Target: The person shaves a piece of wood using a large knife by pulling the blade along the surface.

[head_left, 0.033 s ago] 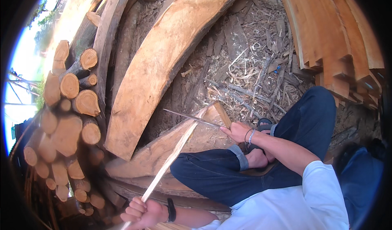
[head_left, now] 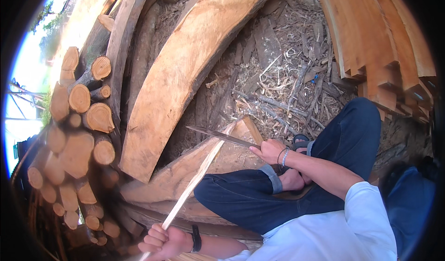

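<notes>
Two hands are at work, and both are curled shut around something. Your left hand (head_left: pixel 163 242), low at about 7 o'clock, is fisted tight around the near end of a long pale stick (head_left: pixel 194 182), which slants up from that fist toward 12 o'clock and ends near the tip of a wooden block. Your right hand (head_left: pixel 271 150), just right of centre at roughly 3 o'clock from the stick's upper end, is wrapped closed around the handle of a long knife (head_left: pixel 218 136); its blade runs out toward 9 o'clock and crosses the stick close to its top, blade and stick meeting there. A bead bracelet sits on that right wrist and a dark band on the left.

You sit with dark blue trousers (head_left: pixel 296 187) crossed under your arms, a sandal just showing beyond the right hand. A thick slab of wood (head_left: pixel 176 177) lies beneath the stick. A broad curved plank (head_left: pixel 185 71) leans away toward 12 o'clock, cut logs (head_left: pixel 88 122) are stacked at 9 o'clock with their round ends facing you, sawn boards (head_left: pixel 380 43) pile up at 2 o'clock, and wood shavings (head_left: pixel 282 75) litter the ground between
</notes>
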`<state>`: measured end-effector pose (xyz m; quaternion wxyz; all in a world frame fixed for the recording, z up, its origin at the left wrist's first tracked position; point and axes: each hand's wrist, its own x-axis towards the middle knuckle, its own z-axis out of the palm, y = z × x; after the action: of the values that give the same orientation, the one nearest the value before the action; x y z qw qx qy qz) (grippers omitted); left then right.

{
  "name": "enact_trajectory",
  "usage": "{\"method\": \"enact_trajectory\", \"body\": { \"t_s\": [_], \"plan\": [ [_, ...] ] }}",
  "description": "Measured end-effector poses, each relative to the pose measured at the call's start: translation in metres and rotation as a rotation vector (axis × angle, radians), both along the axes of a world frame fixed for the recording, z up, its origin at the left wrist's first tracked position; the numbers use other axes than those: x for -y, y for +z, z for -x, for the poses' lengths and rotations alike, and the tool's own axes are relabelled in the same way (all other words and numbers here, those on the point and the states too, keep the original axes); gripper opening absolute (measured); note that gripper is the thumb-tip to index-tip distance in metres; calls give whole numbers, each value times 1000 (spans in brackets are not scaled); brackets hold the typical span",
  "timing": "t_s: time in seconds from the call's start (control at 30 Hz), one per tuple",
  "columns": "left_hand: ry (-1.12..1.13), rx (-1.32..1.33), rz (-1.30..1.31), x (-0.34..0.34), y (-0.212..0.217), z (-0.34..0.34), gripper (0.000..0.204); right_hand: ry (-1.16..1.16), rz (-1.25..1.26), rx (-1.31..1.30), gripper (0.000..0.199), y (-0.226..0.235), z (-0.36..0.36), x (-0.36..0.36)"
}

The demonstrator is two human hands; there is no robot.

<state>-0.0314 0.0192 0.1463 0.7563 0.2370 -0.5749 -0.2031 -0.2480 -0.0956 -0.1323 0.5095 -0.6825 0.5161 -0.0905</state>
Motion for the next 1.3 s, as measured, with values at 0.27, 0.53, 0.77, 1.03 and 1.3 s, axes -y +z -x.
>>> {"method": "enact_trajectory", "body": {
  "t_s": [0.27,0.53,0.77,1.03,1.3],
  "plan": [
    [144,-11,13,-1,0,-1,58,111,120,190,75,52,-2,-25],
    [92,-22,16,1,0,-5,58,-32,-33,75,77,7,-3,-10],
    [194,-52,17,-3,-2,-10,58,27,14,38,77,16,4,-8],
    [97,-33,8,-1,0,-10,58,35,-6,66,77,18,-3,-14],
    [95,-48,-7,3,2,-13,58,-168,-66,0,77,-37,3,4]
  ]
}}
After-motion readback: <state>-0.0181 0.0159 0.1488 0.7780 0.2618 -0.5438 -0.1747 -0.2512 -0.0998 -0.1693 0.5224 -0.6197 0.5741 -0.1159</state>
